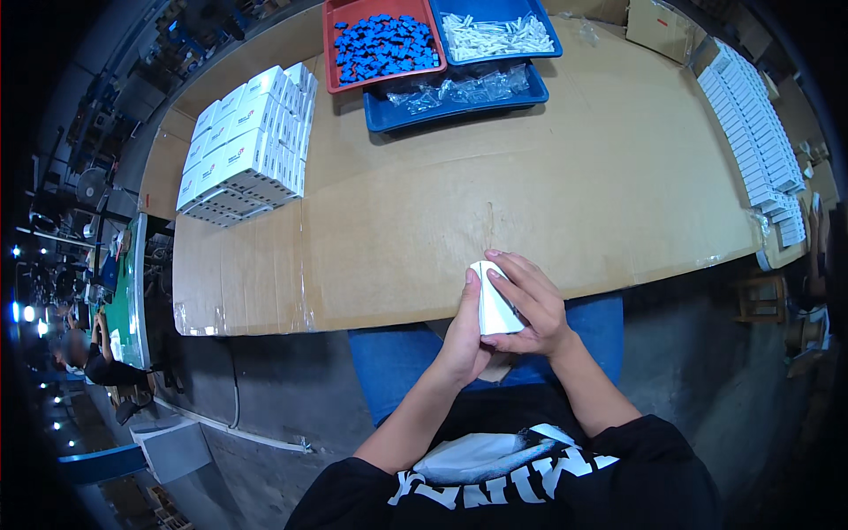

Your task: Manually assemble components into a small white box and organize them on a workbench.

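Observation:
Both hands close around a small white box (495, 306) at the table's near edge, in front of my body. My left hand (464, 340) grips its left side, thumb pointing up along it. Across the top and right side lie the curled fingers of my right hand (542, 309). Much of the box is covered by the fingers, so its printed faces, if any, are hidden.
A cardboard-covered table (397, 230) spreads ahead. White boxes (243, 146) are stacked at left; long rows of white boxes (751, 128) stand at right. At the back are a red tray (330, 53) of blue parts, a blue tray (503, 60) of white parts and another blue tray (380, 115) with clear bags.

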The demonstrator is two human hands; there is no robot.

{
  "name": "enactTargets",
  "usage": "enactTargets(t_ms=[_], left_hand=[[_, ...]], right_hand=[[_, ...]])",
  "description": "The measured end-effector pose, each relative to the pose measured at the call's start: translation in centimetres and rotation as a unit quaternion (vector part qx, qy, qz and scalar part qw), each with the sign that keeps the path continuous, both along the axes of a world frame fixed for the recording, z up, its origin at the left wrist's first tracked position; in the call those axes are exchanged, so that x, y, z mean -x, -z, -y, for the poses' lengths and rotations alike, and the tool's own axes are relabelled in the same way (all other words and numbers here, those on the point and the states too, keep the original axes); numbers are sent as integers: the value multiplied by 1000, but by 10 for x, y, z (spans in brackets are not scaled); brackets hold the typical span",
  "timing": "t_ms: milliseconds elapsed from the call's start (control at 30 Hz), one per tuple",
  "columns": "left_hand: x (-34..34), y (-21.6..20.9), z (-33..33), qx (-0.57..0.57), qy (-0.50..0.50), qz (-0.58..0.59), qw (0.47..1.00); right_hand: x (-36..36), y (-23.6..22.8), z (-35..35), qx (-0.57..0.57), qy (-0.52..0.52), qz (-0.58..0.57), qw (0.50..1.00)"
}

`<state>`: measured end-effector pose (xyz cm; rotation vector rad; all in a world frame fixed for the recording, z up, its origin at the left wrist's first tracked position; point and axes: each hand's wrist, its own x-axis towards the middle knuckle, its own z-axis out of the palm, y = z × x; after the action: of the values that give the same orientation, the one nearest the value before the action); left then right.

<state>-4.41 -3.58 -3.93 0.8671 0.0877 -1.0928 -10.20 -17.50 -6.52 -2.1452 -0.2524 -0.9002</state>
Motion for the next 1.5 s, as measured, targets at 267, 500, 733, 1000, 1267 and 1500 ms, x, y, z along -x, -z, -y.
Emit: enactTargets(t_ms=[267, 500, 733, 1000, 1267, 1500], left_hand=[[-5, 9, -7, -3, 27, 6, 1000], [7, 37, 0, -46, 7, 325, 944], [-12, 35, -5, -58, -106, 328, 937], [-10, 45, -6, -113, -130, 189, 967], [-1, 26, 6, -193, -160, 299, 921], [-4, 24, 2, -185, -139, 305, 924]], right_hand=[[0, 8, -5, -24, -4, 34, 999], [0, 6, -25, -532, -7, -158, 832], [6, 3, -23, -345, -37, -161, 924], [1, 11, -20, -64, 5, -120, 991], [0, 24, -23, -59, 16, -99, 993], [1, 34, -27, -20, 38, -76, 996]])
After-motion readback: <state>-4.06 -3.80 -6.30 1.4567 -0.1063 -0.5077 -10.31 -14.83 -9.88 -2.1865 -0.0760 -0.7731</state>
